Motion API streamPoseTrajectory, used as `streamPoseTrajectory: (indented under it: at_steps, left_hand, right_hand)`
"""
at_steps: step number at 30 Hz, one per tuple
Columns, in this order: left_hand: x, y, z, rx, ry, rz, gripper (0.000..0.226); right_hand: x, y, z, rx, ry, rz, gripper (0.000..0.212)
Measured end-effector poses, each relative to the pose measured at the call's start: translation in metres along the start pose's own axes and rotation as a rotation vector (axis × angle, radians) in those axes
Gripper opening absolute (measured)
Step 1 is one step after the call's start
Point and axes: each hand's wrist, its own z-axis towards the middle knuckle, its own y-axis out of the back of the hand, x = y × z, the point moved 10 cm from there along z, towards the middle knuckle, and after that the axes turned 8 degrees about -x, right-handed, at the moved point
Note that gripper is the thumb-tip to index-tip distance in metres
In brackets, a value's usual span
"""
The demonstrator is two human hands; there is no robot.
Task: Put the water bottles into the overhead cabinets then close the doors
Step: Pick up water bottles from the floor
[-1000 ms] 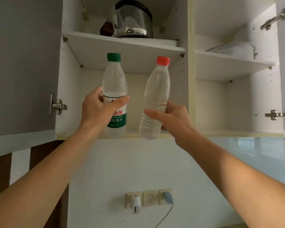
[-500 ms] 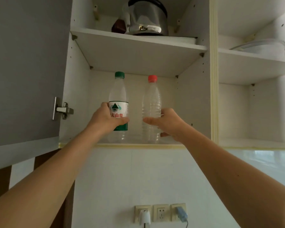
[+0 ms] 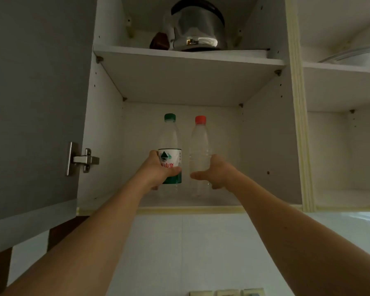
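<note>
Two clear water bottles stand upright side by side deep in the lower compartment of the open overhead cabinet (image 3: 188,209). The green-capped bottle (image 3: 169,142), with a white and green label, is gripped around its middle by my left hand (image 3: 158,170). The red-capped bottle (image 3: 199,144), without a label, is held at its lower half by my right hand (image 3: 217,173). Both bottle bases appear to rest on the cabinet floor, partly hidden by my hands. The grey left door (image 3: 32,103) hangs wide open.
A steel kettle (image 3: 195,33) and a brown object sit on the shelf above. The neighbouring right compartment (image 3: 340,201) is open, with a pale dish (image 3: 355,54) on its upper shelf. A metal hinge (image 3: 81,160) juts from the left door. Wall sockets (image 3: 226,292) lie below.
Both hands have pushed the bottles from the cabinet's front edge deeper inside, and the bottles now stand upright near the back. The camera has moved closer and tilted upward.
</note>
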Motion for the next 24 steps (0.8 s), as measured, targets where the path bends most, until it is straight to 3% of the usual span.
streamPoseTrajectory:
  at_steps: [15, 17, 20, 24]
  left_hand:
    - [0.01, -0.013, 0.009, 0.034, 0.019, -0.072, 0.063]
    - [0.009, -0.004, 0.002, -0.041, 0.011, -0.003, 0.064]
    - [-0.005, 0.021, -0.02, -0.288, -0.036, 0.13, 0.067]
    - [-0.047, 0.035, -0.068, -0.429, -0.253, 0.07, 0.034]
  right_hand:
    - [-0.002, -0.007, 0.001, -0.023, -0.052, -0.054, 0.065]
    - [0.001, -0.001, -0.009, -0.058, -0.014, -0.077, 0.067]
    - [0.002, 0.025, -0.04, -0.173, 0.044, -0.087, 0.066]
    - [0.0, 0.067, -0.099, -0.31, 0.179, -0.118, 0.046]
